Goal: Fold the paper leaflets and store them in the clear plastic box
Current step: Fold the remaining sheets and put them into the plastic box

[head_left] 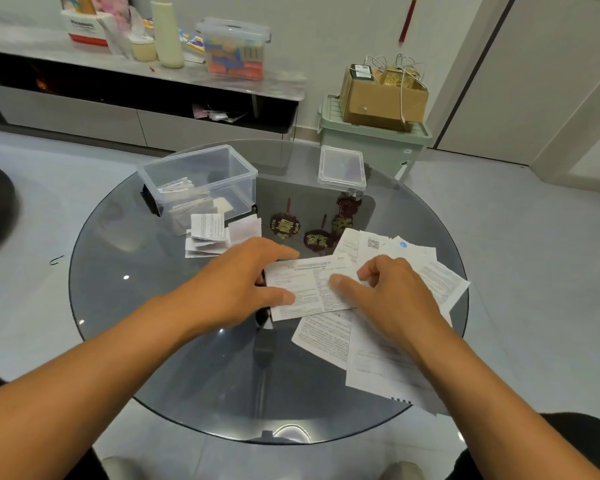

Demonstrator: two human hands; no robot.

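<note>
On the round dark glass worktop, both hands hold a white printed paper leaflet: the left hand pinches its left edge, the right hand its right part. Loose unfolded white leaflets lie beneath. A small stack of folded leaflets sits just beside the open clear plastic box, which holds more; its clear lid lies apart.

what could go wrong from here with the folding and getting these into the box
1. The left hand and right hand work the leaflet on top of the loose unfolded pile, so a second sheet might get caught in the fold or slide.
2. The pile overhangs the glass table edge near the right forearm; sheets may slip to the floor.
3. The folded stack outside the clear box looks uneven and may topple.
</note>
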